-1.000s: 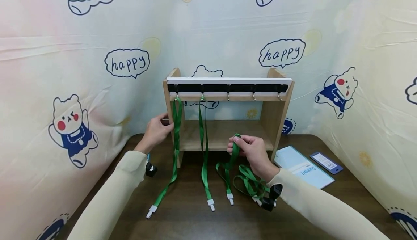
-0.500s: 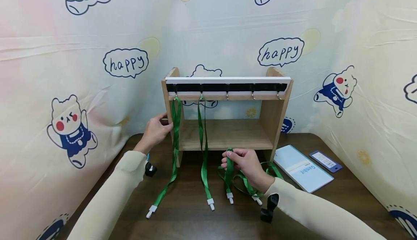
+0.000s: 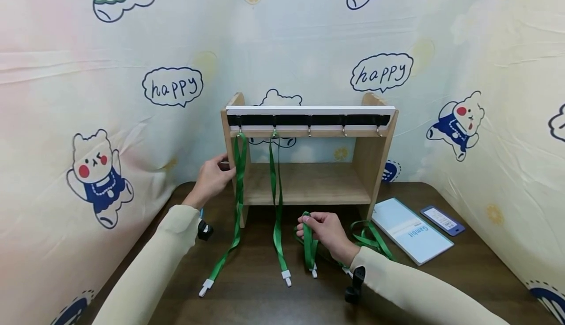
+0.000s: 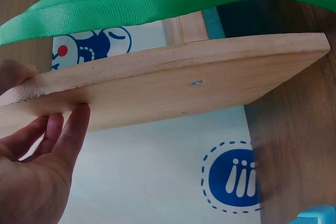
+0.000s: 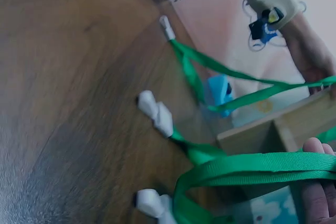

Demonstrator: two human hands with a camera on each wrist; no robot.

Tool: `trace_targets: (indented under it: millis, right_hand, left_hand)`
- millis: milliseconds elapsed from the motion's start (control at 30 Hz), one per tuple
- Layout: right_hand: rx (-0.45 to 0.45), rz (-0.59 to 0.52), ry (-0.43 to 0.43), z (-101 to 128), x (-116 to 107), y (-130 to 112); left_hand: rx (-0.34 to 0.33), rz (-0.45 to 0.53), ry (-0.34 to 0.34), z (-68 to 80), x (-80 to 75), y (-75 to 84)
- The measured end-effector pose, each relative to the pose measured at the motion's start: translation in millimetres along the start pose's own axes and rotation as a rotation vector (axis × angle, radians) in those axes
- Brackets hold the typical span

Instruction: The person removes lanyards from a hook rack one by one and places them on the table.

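Okay, so nearest the camera there's dark brown bench [image 3: 247,310], with pale sleeves [image 3: 137,266] reaching in from both sides. Just past that, two white clips [image 3: 206,286] rest on the bench, on the ends of two green straps [image 3: 277,232] that run up to the rack.

Next is the right hand [image 3: 328,232]. Its grip is pinching a folded loop of green lanyard [image 3: 307,246] low over the bench, thumb on the strap, with a white tip [image 3: 314,271] showing right below. More loose green ribbon [image 3: 378,240] lies past that wrist, partly hidden, so can't tell how many pieces.

Off to the right there's a light-blue "Gambit" booklet [image 3: 412,229] with a blue phone-like thing [image 3: 443,220] just beside it.

Then the left hand [image 3: 212,179]: its grip has the wooden rack [image 3: 309,183] by the left side panel, thumb at the front edge, fingertips against the outer face. Up top are five metal hooks [image 3: 344,132], the two leftmost carrying the straps. Behind everything hangs a printed cartoon cloth [image 3: 282,36].
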State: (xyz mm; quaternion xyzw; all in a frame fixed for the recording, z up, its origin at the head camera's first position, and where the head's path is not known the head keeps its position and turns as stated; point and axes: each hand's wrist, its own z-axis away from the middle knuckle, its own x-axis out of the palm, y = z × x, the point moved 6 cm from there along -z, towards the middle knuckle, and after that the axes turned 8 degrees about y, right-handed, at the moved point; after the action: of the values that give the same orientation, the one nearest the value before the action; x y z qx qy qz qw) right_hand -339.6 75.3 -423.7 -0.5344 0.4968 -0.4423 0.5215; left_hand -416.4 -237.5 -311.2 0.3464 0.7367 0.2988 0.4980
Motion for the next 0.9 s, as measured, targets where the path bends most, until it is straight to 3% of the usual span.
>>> trace_targets:
  millis: [233, 567, 900]
  right_hand:
    - [0.03, 0.003, 0.074, -13, -4, 19]
    - [-0.016, 0.072, 0.141, -32, -7, 32]
    - [-0.053, 0.217, 0.152, -40, -5, 39]
  left_hand:
    - [-0.005, 0.004, -0.011, 0.0, 1.4, -0.2]
    - [-0.012, -0.002, -0.009, 0.0, 0.7, -1.2]
    - [-0.005, -0.006, 0.0, 0.0, -0.6, 0.0]
